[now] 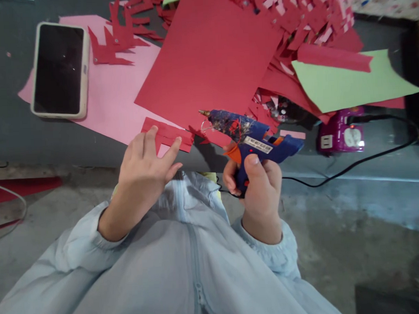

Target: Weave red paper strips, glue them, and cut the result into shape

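Observation:
My right hand (261,185) is wrapped round the handle of a blue hot glue gun (255,141) with an orange trigger. Its metal nozzle points left, above the red paper, and strings of dried glue cling to the barrel. My left hand (143,164) lies spread, with its fingertips on a folded red paper strip (173,133) near the table's front edge. Under and beside that strip lies a pink paper sheet (113,96). A large red paper sheet (208,55) spreads just beyond both hands.
A phone (58,68) rests on the pink sheet at left. Cut red paper pieces (300,14) heap up at the back right. Green paper (355,83) lies near a purple power box (342,132), from which a black cord (369,157) loops along the front edge.

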A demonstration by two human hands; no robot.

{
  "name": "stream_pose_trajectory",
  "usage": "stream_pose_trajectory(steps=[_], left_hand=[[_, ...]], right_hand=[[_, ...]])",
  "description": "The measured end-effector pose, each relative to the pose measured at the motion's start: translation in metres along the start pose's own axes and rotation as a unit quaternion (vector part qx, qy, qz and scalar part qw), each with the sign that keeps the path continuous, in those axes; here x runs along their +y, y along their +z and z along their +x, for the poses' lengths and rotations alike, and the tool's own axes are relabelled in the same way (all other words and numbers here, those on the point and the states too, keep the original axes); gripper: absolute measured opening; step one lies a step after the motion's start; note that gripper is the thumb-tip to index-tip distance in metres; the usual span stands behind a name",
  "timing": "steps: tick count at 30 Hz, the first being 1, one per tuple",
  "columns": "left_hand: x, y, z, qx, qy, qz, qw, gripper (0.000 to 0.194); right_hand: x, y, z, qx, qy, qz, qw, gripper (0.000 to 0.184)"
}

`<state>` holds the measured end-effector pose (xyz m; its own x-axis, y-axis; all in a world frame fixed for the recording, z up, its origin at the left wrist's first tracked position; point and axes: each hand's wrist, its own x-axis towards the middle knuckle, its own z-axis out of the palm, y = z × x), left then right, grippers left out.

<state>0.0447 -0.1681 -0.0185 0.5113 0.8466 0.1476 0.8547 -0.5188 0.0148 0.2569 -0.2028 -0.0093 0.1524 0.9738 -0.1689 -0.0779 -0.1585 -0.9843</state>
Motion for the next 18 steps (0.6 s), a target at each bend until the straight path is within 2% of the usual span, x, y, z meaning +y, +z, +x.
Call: stream_pose_trajectory(steps=[3, 5, 8, 9, 13, 18], left_hand=[[-0.001, -0.001, -0.002, -0.001, 0.0, -0.011, 1.0, 0.05], [-0.002, -0.002, -0.003, -0.007, -0.006, -0.03, 1.0, 0.048], [-0.003, -0.003, -0.003, -0.012, -0.001, -0.043, 0.999, 0.046], [-0.004, -0.003, -0.004, -0.011, 0.003, -0.043, 0.999, 0.046], [-0.006, -0.003, -0.005, -0.005, 0.008, -0.045, 0.999, 0.045], [-0.007, -0.003, -0.007, -0.008, 0.014, -0.051, 0.999, 0.047]], right_hand=[[-0.001, 0.006, 0.004, 0.024, 0.004, -0.056, 0.998, 0.028], [0.001, 0.012, 0.009, 0.087, -0.003, -0.143, 0.986, 0.023], [0.01, 0.02, 0.018, 0.186, -0.075, -0.272, 0.941, 0.027], [0.014, 0.021, 0.021, 0.196, -0.098, -0.309, 0.926, 0.026], [0.027, 0.028, 0.029, 0.18, -0.163, -0.432, 0.869, 0.033], [0.028, 0.036, 0.033, 0.175, -0.198, -0.481, 0.836, 0.036]])
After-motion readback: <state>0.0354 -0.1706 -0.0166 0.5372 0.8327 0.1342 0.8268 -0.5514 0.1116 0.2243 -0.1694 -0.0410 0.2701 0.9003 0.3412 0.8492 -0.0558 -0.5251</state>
